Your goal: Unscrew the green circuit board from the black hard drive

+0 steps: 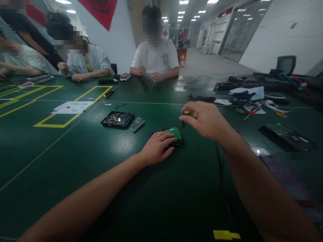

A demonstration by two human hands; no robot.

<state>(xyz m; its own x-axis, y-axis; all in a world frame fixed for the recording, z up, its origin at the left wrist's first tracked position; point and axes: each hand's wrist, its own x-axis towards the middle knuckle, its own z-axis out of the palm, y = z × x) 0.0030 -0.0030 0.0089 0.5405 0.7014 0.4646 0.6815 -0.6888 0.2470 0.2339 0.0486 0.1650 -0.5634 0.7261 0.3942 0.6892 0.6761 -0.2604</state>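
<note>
Head view: the left hand (pixel 159 144) lies open and nearly flat on a black drive (pixel 180 143), fingers over its green board (pixel 174 131) and thumb by the near side. On the other side, the right hand (pixel 205 118) pinches a small screwdriver (pixel 183 124) between finger and thumb, point down near the board's right end; I can't tell if it touches a screw. Just past the left hand, to its left, are a little loose board (pixel 138 124) and an open black case (pixel 118 120) with small bits inside, close enough to bump. A black cord (pixel 221 161) runs down beside the right wrist, between the arms. Beyond the right hand lies a dark stick-shaped tool (pixel 202 97), and farther right are a red screwdriver (pixel 252 111) and another black drive with a board (pixel 287 136). Smooth green table (pixel 121 201) stretches wide to the left of the left arm, and its far edge is well past both hands, where a person in a white shirt (pixel 156 57) sits. Far left of the left hand, white paper (pixel 72 107) lies over yellow tape (pixel 51 126); its writing is too small to read. I can't read the red banner (pixel 101 10) or the yellow label (pixel 223 234) near the right arm either.
</note>
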